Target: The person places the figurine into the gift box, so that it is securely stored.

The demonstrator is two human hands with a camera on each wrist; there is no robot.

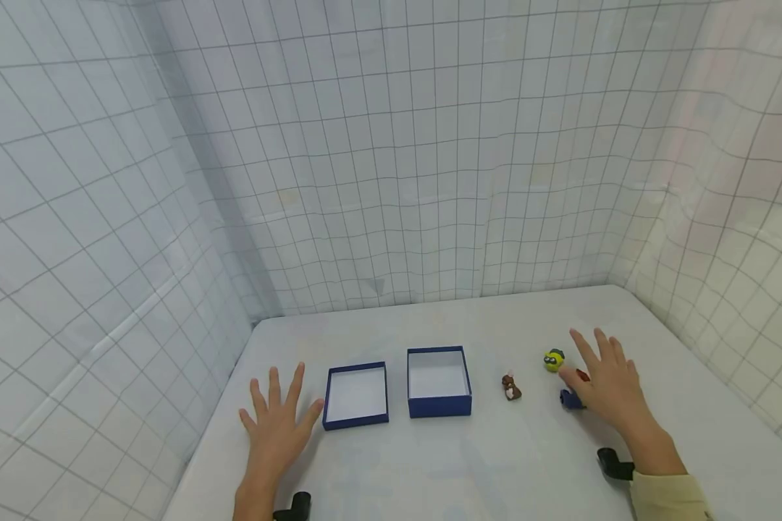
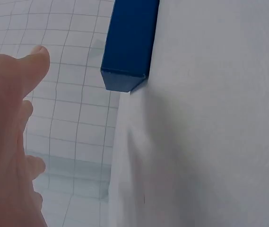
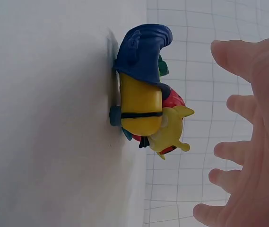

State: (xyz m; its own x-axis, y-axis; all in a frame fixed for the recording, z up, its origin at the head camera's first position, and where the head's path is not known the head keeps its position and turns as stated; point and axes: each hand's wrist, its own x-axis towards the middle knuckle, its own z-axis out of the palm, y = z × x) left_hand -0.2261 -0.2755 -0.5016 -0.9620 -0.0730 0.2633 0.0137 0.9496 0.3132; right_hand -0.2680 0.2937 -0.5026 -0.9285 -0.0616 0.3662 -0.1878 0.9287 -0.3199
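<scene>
My left hand (image 1: 276, 427), fingers spread, hovers over the table just left of a shallow blue-rimmed box lid (image 1: 355, 422). The left wrist view shows the lid's blue corner (image 2: 127, 47) apart from the thumb. Over several small toys at the right, my right hand (image 1: 609, 391) is spread and holds nothing. Under its thumb side lies a toy figure (image 3: 141, 101) with a yellow body and blue top. A yellow toy with pointed ears (image 3: 169, 130) overlaps it in the right wrist view, with red parts behind. The hand partly hides these toys in the head view.
A deeper blue box (image 1: 439, 407) with a white inside stands right of the lid. Between it and my right hand is a small brown figure (image 1: 511, 388). A yellow-green toy (image 1: 553, 360) sits farther back. White gridded curtains (image 1: 391, 159) enclose the white table.
</scene>
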